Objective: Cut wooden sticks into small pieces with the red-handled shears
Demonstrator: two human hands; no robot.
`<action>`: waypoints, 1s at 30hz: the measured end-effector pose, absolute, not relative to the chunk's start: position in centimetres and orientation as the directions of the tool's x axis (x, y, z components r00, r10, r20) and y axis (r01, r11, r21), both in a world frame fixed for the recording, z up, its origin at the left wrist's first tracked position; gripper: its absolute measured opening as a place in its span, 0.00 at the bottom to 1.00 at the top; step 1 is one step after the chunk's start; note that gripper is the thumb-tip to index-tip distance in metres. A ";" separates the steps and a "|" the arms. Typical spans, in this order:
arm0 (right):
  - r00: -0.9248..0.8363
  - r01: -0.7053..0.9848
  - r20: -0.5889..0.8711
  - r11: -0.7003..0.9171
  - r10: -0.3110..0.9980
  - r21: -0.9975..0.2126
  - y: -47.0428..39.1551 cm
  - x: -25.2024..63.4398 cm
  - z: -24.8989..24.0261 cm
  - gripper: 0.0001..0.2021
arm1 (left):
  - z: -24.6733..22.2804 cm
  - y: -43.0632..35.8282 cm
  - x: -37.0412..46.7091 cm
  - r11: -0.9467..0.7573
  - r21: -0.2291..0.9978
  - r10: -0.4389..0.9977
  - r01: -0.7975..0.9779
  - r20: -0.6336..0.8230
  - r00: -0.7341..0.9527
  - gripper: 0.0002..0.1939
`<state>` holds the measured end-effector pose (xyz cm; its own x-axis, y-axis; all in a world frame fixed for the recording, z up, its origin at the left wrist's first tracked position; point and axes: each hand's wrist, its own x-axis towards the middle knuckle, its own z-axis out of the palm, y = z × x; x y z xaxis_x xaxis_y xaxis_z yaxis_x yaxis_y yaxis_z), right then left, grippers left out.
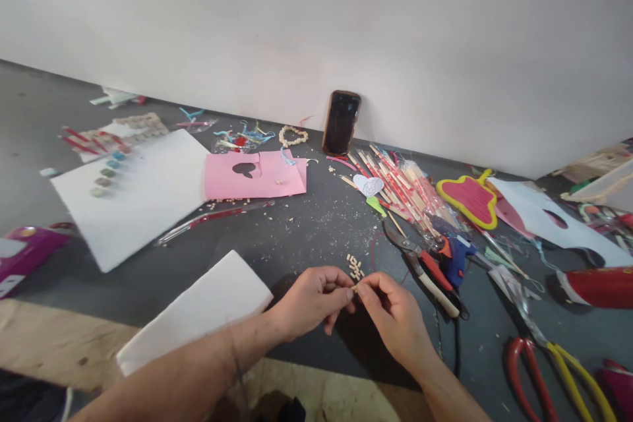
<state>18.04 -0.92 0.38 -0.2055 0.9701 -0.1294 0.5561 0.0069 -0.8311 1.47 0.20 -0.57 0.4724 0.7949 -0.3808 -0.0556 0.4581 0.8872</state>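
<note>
Cluttered dark tabletop (297, 234), pale wall (237, 33) behind — hands (314, 300) (393, 316) pinching tiny piece (355, 288)

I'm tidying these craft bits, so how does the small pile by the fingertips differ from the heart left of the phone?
The pile is loose, separate short pieces; the heart is a joined outline around an open middle. The pile lies close to the fingertips, while the heart lies farther off, near the wall. Both are pale and lie on the dark table.
</note>
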 end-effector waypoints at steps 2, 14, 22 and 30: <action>-0.203 0.562 -0.131 0.005 0.970 -0.827 -1.0 18.0 0.4 0.10 | -0.5 0.2 1.5 0.456 0.888 0.796 -0.053 -0.381 0.470 0.11; -0.188 0.564 -0.126 0.002 0.974 -0.826 -1.0 18.0 0.5 0.11 | -0.7 0.2 1.4 0.453 0.889 0.797 -0.071 -0.368 0.479 0.13; -0.186 0.558 -0.129 -0.003 0.974 -0.830 -1.0 17.9 0.7 0.11 | -0.7 0.0 1.4 0.445 0.894 0.797 -0.055 -0.368 0.479 0.13; -0.190 0.564 -0.130 -0.001 0.973 -0.826 -1.0 17.8 0.7 0.12 | -0.5 0.1 1.4 0.448 0.893 0.797 -0.049 -0.374 0.475 0.13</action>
